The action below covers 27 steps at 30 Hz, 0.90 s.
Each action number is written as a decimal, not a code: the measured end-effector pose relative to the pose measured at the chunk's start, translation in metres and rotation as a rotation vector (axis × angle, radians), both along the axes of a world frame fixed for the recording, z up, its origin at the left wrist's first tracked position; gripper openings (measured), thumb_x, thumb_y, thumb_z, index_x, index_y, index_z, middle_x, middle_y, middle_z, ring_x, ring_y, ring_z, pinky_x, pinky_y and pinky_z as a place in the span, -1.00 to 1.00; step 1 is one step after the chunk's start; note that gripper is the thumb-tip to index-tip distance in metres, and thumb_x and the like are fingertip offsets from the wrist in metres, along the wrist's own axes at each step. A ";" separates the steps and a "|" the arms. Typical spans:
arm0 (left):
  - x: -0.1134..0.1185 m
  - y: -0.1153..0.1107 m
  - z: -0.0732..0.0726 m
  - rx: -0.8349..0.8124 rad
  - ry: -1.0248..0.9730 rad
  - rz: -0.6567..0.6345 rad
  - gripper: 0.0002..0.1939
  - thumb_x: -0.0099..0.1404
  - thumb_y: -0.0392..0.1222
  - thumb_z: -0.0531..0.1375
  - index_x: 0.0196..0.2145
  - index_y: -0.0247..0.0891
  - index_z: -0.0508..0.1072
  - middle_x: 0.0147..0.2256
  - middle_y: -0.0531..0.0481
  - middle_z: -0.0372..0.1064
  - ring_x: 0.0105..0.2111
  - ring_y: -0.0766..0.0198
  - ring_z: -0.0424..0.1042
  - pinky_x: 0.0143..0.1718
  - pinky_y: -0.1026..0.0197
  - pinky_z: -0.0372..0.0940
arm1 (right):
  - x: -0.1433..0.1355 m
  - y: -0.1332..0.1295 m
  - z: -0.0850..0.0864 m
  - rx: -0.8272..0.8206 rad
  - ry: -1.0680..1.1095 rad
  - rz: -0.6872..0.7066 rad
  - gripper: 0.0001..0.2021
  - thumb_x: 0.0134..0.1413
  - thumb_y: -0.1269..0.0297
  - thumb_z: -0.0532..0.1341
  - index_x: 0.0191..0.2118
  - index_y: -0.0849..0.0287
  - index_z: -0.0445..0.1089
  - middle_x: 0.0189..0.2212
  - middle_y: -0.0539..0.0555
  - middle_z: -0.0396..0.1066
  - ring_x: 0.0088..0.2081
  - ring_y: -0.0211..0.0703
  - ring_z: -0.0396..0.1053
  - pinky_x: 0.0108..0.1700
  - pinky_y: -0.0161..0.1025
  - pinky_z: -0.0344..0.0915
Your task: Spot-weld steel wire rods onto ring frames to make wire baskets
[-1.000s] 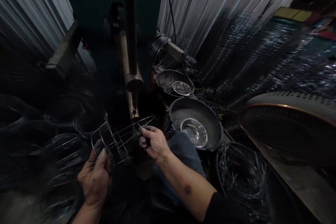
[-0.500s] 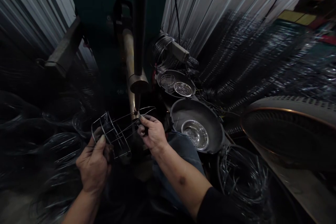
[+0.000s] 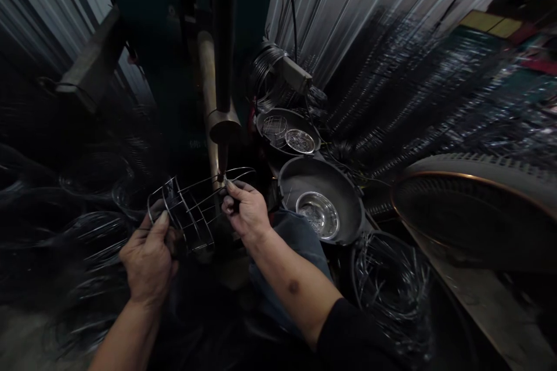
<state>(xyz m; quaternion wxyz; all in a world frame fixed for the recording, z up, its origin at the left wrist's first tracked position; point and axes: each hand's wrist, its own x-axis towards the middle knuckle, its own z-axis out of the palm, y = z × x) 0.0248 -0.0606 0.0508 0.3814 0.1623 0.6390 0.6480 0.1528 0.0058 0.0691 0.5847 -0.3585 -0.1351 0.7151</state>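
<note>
A small wire frame of thin metal rods is held between both my hands in front of me. My left hand grips its near left end, thumb up along the wire. At the frame's far right end my right hand pinches the rods. That end sits directly under the pointed tip of a vertical welding electrode, which hangs from a dark column. The wire touches or nearly touches the tip.
A dark pan holding a shiny steel bowl stands right of my hand, with a second pan of small parts behind it. Loose wire pieces fill a tub at lower right. Stacked wire rings lie left. A large round fan guard sits right.
Both hands raised the wire frame and brought its right end up under the electrode tip. The view shifted slightly.
</note>
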 end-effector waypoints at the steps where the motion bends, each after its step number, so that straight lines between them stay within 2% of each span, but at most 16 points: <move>1: 0.000 0.000 0.001 -0.004 -0.005 0.004 -0.51 0.01 0.01 0.35 -0.10 -0.25 0.53 -0.62 0.14 0.25 -0.69 0.43 0.18 -0.73 0.41 0.05 | 0.000 0.000 0.000 0.000 -0.002 0.001 -0.84 -0.18 0.48 0.36 -0.51 0.25 0.34 -0.67 -0.03 0.36 -0.69 -0.43 0.10 -0.66 -0.44 -0.02; 5: 0.000 0.000 0.007 0.031 0.035 0.009 -0.60 0.03 -0.03 0.34 -0.20 -0.29 0.54 -0.66 0.15 0.20 -0.71 0.46 0.14 -0.73 0.42 0.03 | -0.003 0.000 0.000 -0.006 0.002 -0.004 -0.84 -0.19 0.47 0.36 -0.51 0.26 0.35 -0.65 -0.04 0.36 -0.68 -0.45 0.11 -0.65 -0.44 -0.01; 9: 0.000 -0.002 0.010 0.084 -0.008 -0.017 -0.58 0.02 -0.06 0.35 -0.16 -0.27 0.54 -0.68 0.17 0.17 -0.72 0.47 0.11 -0.73 0.42 0.04 | 0.001 -0.003 -0.004 0.020 -0.113 0.054 -0.88 -0.16 0.38 0.33 -0.50 0.24 0.37 -0.64 -0.04 0.35 -0.69 -0.41 0.12 -0.65 -0.41 0.03; 10: -0.001 -0.002 0.010 0.087 -0.017 -0.027 -0.56 0.01 -0.05 0.36 -0.14 -0.26 0.54 -0.66 0.17 0.19 -0.71 0.47 0.12 -0.73 0.42 0.06 | 0.005 -0.003 -0.005 0.065 -0.221 0.064 -0.88 -0.14 0.34 0.33 -0.49 0.23 0.38 -0.63 -0.04 0.36 -0.68 -0.38 0.14 -0.64 -0.38 0.07; 12: -0.003 -0.002 0.008 0.082 -0.005 -0.043 -0.53 0.02 -0.03 0.36 -0.10 -0.24 0.53 -0.65 0.17 0.19 -0.70 0.47 0.12 -0.73 0.43 0.06 | 0.018 -0.002 -0.005 0.223 -0.549 -0.012 -0.87 -0.13 0.28 0.33 -0.44 0.22 0.44 -0.55 0.00 0.41 -0.57 -0.28 0.29 -0.53 -0.31 0.25; 14: -0.006 -0.002 0.007 0.075 0.024 -0.041 -0.53 0.02 -0.02 0.36 -0.11 -0.25 0.53 -0.66 0.17 0.16 -0.70 0.47 0.10 -0.75 0.44 0.02 | 0.034 0.004 -0.004 0.416 -0.914 -0.167 -0.80 -0.16 0.29 0.37 -0.32 0.18 0.51 -0.33 0.07 0.49 -0.30 -0.16 0.42 -0.23 -0.22 0.39; 15: -0.008 -0.001 0.007 0.074 0.034 -0.041 -0.54 0.03 -0.01 0.35 -0.12 -0.26 0.54 -0.66 0.17 0.15 -0.71 0.47 0.09 -0.76 0.44 -0.01 | 0.041 0.009 -0.002 0.500 -1.053 -0.214 -0.74 -0.19 0.33 0.39 -0.26 0.14 0.53 -0.20 0.09 0.48 -0.17 -0.11 0.42 -0.08 -0.19 0.37; 17: -0.010 0.001 0.007 0.071 0.050 -0.027 -0.56 0.03 -0.01 0.35 -0.15 -0.28 0.54 -0.67 0.16 0.15 -0.71 0.48 0.08 -0.76 0.44 -0.03 | 0.054 0.022 0.000 0.626 -1.205 -0.152 -0.71 -0.19 0.37 0.40 -0.22 0.09 0.54 -0.10 0.08 0.46 -0.04 -0.09 0.40 0.06 -0.18 0.31; 19: -0.012 0.004 0.008 0.070 0.062 -0.023 -0.57 0.03 -0.01 0.35 -0.16 -0.27 0.54 -0.68 0.17 0.15 -0.72 0.48 0.07 -0.76 0.44 -0.04 | 0.060 0.036 0.001 0.708 -1.229 0.003 -0.80 -0.14 0.38 0.38 -0.28 0.09 0.56 -0.17 0.06 0.49 -0.09 -0.12 0.43 0.05 -0.21 0.33; 21: -0.015 0.007 0.007 0.074 0.063 -0.028 -0.60 0.02 -0.01 0.36 -0.20 -0.26 0.54 -0.68 0.17 0.15 -0.72 0.48 0.09 -0.76 0.44 -0.04 | 0.062 0.048 0.000 0.758 -1.221 0.087 -0.87 -0.09 0.38 0.37 -0.33 0.10 0.56 -0.25 0.04 0.51 -0.15 -0.14 0.46 0.00 -0.23 0.35; 24: -0.018 0.011 0.007 0.054 0.063 -0.025 -0.63 -0.01 0.00 0.37 -0.28 -0.27 0.54 -0.65 0.13 0.21 -0.71 0.45 0.13 -0.78 0.42 -0.04 | 0.060 0.057 0.000 0.799 -1.251 0.081 -0.89 -0.08 0.39 0.37 -0.33 0.12 0.56 -0.27 0.04 0.52 -0.19 -0.16 0.46 -0.05 -0.26 0.35; 27: -0.019 0.016 0.009 0.033 0.055 -0.023 -0.63 -0.02 -0.01 0.37 -0.28 -0.27 0.54 -0.66 0.12 0.20 -0.74 0.44 0.08 -0.82 0.40 -0.11 | 0.057 0.061 0.002 0.804 -1.291 0.084 -0.89 -0.07 0.39 0.37 -0.33 0.14 0.55 -0.28 0.04 0.51 -0.20 -0.17 0.45 -0.08 -0.27 0.35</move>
